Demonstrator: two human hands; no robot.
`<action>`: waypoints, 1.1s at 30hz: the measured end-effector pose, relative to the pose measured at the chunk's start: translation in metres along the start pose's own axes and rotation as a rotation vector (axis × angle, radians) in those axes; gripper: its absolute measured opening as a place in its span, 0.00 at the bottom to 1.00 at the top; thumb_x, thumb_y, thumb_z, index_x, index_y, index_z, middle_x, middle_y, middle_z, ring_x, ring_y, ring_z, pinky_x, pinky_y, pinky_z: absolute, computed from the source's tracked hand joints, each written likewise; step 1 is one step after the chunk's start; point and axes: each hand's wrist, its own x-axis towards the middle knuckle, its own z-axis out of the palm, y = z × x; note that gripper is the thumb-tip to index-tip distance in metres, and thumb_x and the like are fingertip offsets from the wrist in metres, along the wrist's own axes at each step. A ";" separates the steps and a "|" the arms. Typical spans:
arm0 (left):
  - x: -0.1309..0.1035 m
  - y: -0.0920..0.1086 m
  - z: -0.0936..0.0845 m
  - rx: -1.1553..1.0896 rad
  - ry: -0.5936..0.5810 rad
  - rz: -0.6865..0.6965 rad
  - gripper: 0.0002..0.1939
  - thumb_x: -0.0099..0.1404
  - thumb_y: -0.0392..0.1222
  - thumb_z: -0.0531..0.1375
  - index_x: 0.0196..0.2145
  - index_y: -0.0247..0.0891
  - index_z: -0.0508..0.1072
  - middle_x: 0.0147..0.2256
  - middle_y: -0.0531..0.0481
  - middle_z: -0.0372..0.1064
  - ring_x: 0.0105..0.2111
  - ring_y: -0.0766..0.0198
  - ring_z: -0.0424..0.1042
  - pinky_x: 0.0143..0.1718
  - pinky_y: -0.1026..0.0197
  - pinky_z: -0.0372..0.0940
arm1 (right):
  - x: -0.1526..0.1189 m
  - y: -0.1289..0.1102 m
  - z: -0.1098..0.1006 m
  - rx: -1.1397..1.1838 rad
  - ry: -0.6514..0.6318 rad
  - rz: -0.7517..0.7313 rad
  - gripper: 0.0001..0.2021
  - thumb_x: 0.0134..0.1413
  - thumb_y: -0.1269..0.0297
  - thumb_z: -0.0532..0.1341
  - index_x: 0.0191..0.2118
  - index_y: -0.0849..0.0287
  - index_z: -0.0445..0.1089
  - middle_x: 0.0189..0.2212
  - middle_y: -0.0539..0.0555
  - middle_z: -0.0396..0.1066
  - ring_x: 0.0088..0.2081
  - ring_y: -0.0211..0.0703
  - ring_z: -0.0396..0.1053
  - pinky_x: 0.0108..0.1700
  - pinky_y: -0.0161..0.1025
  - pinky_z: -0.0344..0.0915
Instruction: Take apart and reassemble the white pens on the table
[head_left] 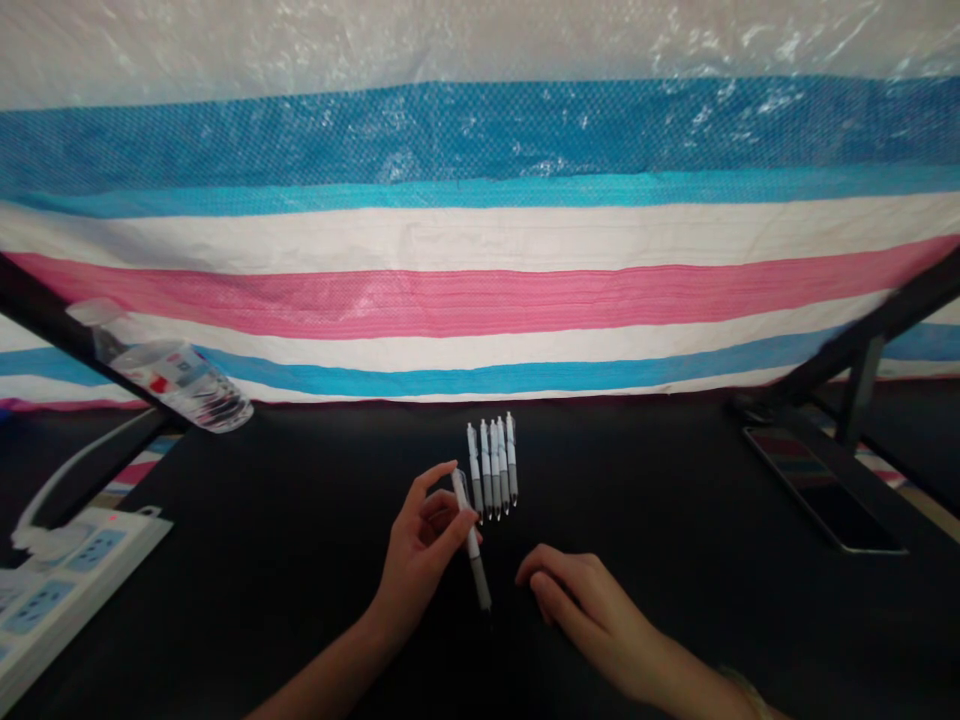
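My left hand (426, 535) is closed on a white and grey click pen (478, 575), with the thumb across its barrel and the index finger at the clicker end. The pen's tip points down toward me. Just beyond it, several like pens (492, 468) lie side by side in a row on the black table, clickers away from me and tips nearer. To the right of the held pen, my right hand (574, 600) rests low over the table with its fingers curled under. Its fingertips are partly hidden, and no object shows in it.
A clear plastic bottle (187, 385) leans at the back left. A white power strip (90, 570) with a plugged-in cable lies at the left edge. On the right is a dark smartphone (821, 490) beside a black metal support (855, 390). A striped plastic sheet (480, 300) hangs behind the table.
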 end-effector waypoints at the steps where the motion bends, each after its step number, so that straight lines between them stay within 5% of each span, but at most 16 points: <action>1: 0.000 0.000 0.000 -0.004 0.007 -0.001 0.31 0.60 0.43 0.67 0.59 0.43 0.62 0.30 0.55 0.74 0.28 0.62 0.76 0.34 0.58 0.72 | 0.000 0.000 0.000 0.001 0.001 -0.002 0.18 0.71 0.53 0.48 0.39 0.57 0.71 0.28 0.48 0.68 0.30 0.38 0.66 0.34 0.35 0.58; 23: 0.003 -0.003 -0.002 0.068 0.016 0.040 0.28 0.61 0.43 0.66 0.58 0.42 0.64 0.30 0.55 0.74 0.29 0.60 0.77 0.34 0.58 0.72 | -0.001 0.000 0.001 -0.024 0.005 -0.003 0.19 0.71 0.53 0.48 0.40 0.56 0.71 0.29 0.49 0.69 0.31 0.39 0.67 0.35 0.35 0.60; 33: 0.036 -0.011 -0.017 0.265 0.201 0.142 0.34 0.60 0.47 0.67 0.62 0.39 0.66 0.33 0.55 0.70 0.29 0.65 0.73 0.33 0.61 0.72 | 0.001 0.003 0.004 -0.030 0.007 -0.005 0.19 0.71 0.53 0.47 0.39 0.57 0.71 0.28 0.49 0.68 0.30 0.39 0.67 0.34 0.35 0.59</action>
